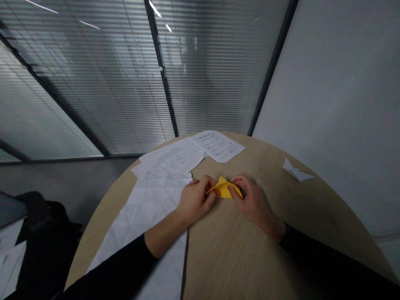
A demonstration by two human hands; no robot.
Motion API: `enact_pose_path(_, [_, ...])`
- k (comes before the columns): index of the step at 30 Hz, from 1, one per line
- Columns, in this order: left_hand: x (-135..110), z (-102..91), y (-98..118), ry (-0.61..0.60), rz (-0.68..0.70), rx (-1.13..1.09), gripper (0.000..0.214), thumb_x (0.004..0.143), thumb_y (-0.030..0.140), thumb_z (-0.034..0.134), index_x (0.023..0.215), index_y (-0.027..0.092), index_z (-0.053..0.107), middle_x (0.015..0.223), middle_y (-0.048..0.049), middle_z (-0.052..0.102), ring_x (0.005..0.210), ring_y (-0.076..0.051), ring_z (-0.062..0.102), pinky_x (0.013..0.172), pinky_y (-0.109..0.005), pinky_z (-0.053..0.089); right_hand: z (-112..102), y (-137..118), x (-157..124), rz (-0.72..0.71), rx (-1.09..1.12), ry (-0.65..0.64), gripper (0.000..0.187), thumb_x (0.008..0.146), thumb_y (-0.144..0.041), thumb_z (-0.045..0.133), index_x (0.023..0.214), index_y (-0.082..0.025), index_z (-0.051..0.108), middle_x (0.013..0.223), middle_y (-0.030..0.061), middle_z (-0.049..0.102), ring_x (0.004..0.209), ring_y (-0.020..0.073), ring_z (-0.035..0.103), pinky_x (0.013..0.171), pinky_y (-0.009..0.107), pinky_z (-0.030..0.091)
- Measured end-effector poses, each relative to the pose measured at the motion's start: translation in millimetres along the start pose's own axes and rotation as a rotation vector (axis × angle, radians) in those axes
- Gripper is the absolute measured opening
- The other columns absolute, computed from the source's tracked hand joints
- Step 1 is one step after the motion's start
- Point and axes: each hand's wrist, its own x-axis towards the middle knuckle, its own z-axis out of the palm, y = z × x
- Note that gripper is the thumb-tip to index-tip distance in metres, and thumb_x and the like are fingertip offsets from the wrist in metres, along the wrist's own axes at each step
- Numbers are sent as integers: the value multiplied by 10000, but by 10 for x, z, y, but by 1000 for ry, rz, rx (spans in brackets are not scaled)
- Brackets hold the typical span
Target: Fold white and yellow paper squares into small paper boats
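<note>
Yellow paper (224, 188) rests on wooden table (228, 262) by blinds (103, 83).

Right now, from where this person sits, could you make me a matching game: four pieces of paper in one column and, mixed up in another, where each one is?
Papers:
1. Yellow folded paper
2. Large creased white sheet
3. Small folded white paper
4. Printed pages

Places:
A. Lying flat under the left forearm
B. Alone near the right side of the round wooden table
C. Held between the left hand and right hand
D. Near the far edge of the table

Pairs: 1-C, 2-A, 3-B, 4-D
</note>
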Motion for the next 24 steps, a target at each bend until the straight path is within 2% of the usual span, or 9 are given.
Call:
enact_pose_path(4, [2,4,-24,-3,-62,-64,166,1020,256,588,1176,250,647,884,-33,772,790,-244,724,750,-370,539,-9,53,2,-11,23,2,83,1069,-300,628,1145,-315,658,1020,52,833,943,271,845,807,382,671])
enact_pose_path(7, [22,7,-66,-9,-79,-200,218,1015,221,577,1210,250,670,974,-40,791,874,-234,744,815,-372,562,-21,90,18,-42,51,-14,205,1031,-216,609,1199,-316,670,1096,53,836,1002,263,837,852,382,677])
enact_pose_path(11, [58,4,-111,17,-70,-434,151,1017,207,563,1140,234,647,1027,-35,771,925,-211,740,859,-354,579,-44,80,69,-92,45,-21,332,1015,-168,595,1291,-313,707,1230,77,816,1116,278,800,939,428,678])
enact_pose_path(16, [66,-3,-114,8,-84,-464,132,995,196,590,1102,226,661,1017,-33,766,943,-210,731,854,-345,562,-82,-42,92,-226,21,-26,248,986,-190,711,1206,-305,703,1221,101,772,1210,330,749,1072,522,623])
enact_pose_path(19, [58,1,-102,9,-72,-432,153,980,191,631,1118,223,687,1046,-42,779,974,-218,743,872,-359,562,-85,-89,87,-265,36,-74,246,986,-247,782,1201,-306,679,1208,96,762,1184,327,743,1045,508,617])
enact_pose_path(22, [56,21,-89,8,-68,-475,202,987,223,691,1189,219,693,1109,-60,786,994,-216,753,893,-368,585,-79,-75,92,-252,61,-60,130,1004,-278,769,1052,-306,652,1067,63,751,1052,300,752,948,459,623])
enact_pose_path(24, [61,36,-80,-18,-84,-536,294,996,262,742,1279,214,676,1132,-69,780,921,-193,742,844,-349,597,-78,-48,93,-219,82,-52,127,1021,-299,750,983,-303,629,1011,46,744,1002,284,751,924,438,617])
